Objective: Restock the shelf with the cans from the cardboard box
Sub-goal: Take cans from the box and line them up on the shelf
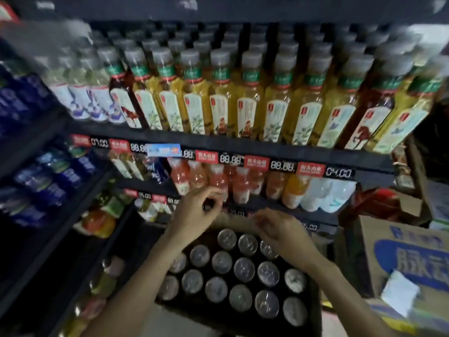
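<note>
Lower centre, the cans are standing upright in the cardboard box — rigid, smooth, likely heavy, best gripped round the sides. Above, left hand and right hand are hovering loosely curled, apparently holding nothing — below the shelf.

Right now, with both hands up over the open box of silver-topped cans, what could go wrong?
1. The left hand seems to pinch a small dark object right beside the pink-drink bottles; a bump could topple them.
2. The right hand hovers over the tightly packed silver-topped cans; the fingers may struggle to fit between them.
3. The view is blurred, so aim may be off.
</note>
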Tool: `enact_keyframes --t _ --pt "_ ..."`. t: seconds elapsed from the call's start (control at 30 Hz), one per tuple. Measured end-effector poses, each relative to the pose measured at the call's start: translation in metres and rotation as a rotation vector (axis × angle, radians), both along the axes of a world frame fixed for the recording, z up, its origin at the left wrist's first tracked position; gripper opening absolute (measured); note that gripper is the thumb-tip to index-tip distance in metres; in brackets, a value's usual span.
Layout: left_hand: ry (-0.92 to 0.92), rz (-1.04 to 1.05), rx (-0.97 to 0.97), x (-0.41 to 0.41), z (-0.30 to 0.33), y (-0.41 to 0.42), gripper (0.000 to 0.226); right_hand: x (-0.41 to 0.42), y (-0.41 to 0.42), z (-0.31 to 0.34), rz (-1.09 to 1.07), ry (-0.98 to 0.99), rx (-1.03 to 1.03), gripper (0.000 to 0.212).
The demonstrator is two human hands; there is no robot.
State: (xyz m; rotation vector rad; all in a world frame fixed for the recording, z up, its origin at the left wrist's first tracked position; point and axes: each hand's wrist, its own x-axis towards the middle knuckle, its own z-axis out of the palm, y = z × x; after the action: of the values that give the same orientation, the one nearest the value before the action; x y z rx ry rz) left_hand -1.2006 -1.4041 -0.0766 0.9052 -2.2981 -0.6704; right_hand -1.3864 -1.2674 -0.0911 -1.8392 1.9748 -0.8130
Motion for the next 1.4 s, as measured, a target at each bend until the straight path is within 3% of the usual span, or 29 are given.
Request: enact_keyframes --t 0.1,0.2,0.37,0.47,0.63,0.8,0.9,1.03,1.27,1.4 --pt "-0.194 0.044 0.157 0.049 -0.055 0.005 0.02 0.02 -0.001 -0.043 0.031 0.028 0.23 0.02" --pt "-0.409 0.035 0.228 0.087 -0.087 0.01 0.026 0.045 -0.013 -0.071 0.032 0.052 0.351 0.033" --pt "-0.833 -0.168 -0.18 0.111 -0.116 0.003 0.058 0.097 -0.045 -0.111 0.136 0.144 0.427 0.052" --pt "-1.056 -0.253 -0.177 0.107 -0.132 -0.003 0.07 0.121 -0.066 -0.135 0.206 0.251 0.458 0.059" --pt "-1.226 -0.274 -0.207 0.096 -0.144 -0.011 0.068 0.138 -0.091 -0.16 0.231 0.482 0.509 0.063" --pt "-1.297 -0.301 -0.28 0.091 -0.149 -0.022 0.065 0.138 -0.095 -0.17 0.225 0.486 0.482 0.059" --pt "-1.241 -0.31 -0.277 0.091 -0.147 -0.021 0.057 0.135 -0.088 -0.155 0.164 0.357 0.409 0.055" --pt "-1.019 -0.257 -0.208 0.101 -0.116 -0.027 0.062 0.124 -0.069 -0.113 -0.047 0.069 0.248 0.068" --pt "-0.205 -0.136 0.103 0.084 0.0 -0.042 0.073 0.081 -0.04 0.007 -0.326 -0.711 -0.031 0.071" --pt "0.163 -0.169 0.237 0.038 0.055 -0.047 0.068 0.045 -0.037 0.071 -0.368 -0.835 -0.144 0.058"
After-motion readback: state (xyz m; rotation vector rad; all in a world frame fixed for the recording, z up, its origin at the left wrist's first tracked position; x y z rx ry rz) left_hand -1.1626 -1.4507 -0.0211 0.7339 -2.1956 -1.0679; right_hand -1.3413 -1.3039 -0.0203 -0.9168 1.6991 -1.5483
